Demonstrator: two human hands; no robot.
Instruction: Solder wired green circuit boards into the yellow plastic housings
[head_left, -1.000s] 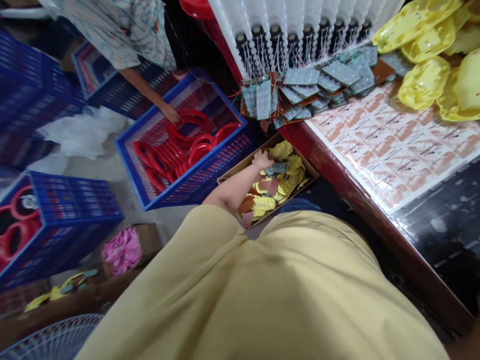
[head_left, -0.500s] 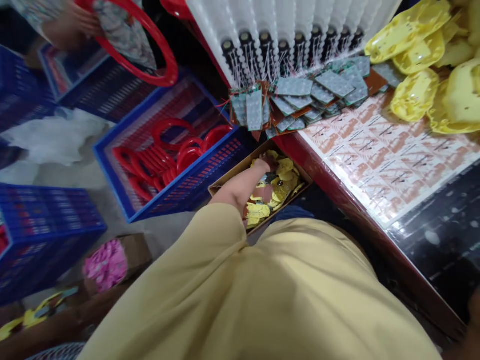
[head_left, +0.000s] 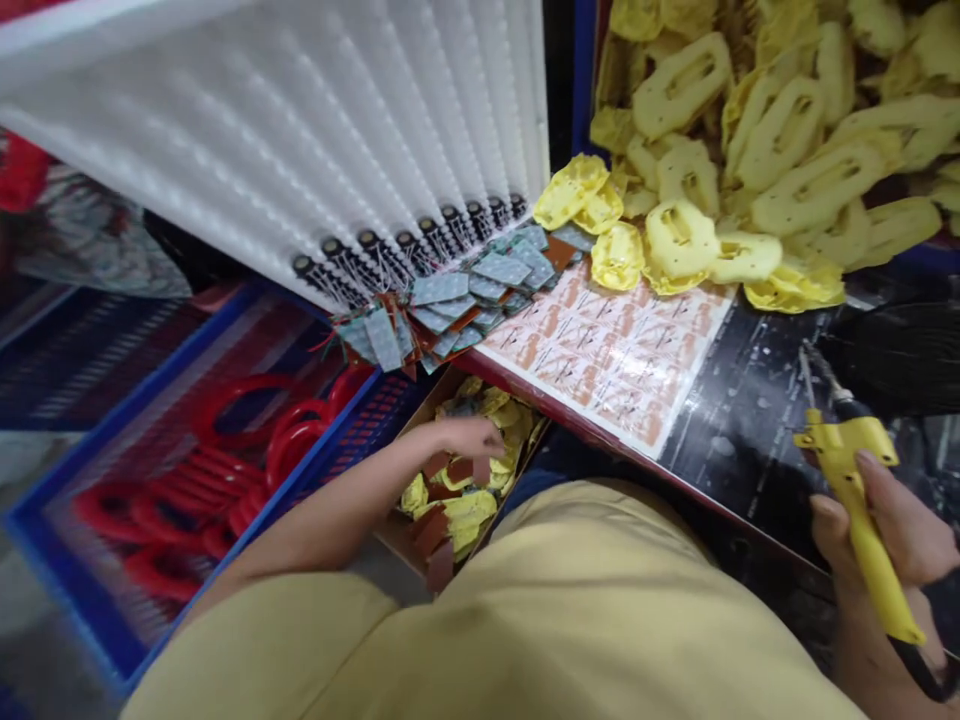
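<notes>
My left hand (head_left: 474, 440) is above a cardboard box (head_left: 405, 548), its fingers curled; whether anything is in them is hidden. In the box lie yellow plastic parts (head_left: 469, 518) and brown board pieces (head_left: 429, 530). My right hand (head_left: 896, 530) grips a yellow soldering gun (head_left: 851, 490) by its handle, over the dark table top at the right. The gun's metal tip (head_left: 825, 368) points up and away from me. A black cable runs from its lower end.
Circuit boards (head_left: 442, 288) wired to small black round parts lie along a ribbed white tray (head_left: 300, 130). Beside them is a printed sheet (head_left: 600, 350). Yellow plastic shells (head_left: 679, 240) spread from a full crate at the back right. A blue crate (head_left: 75, 590) at left holds red rings (head_left: 202, 480).
My view has swung to the right. My left hand has lifted from among the parts in the box. My right hand with the soldering gun has come into view.
</notes>
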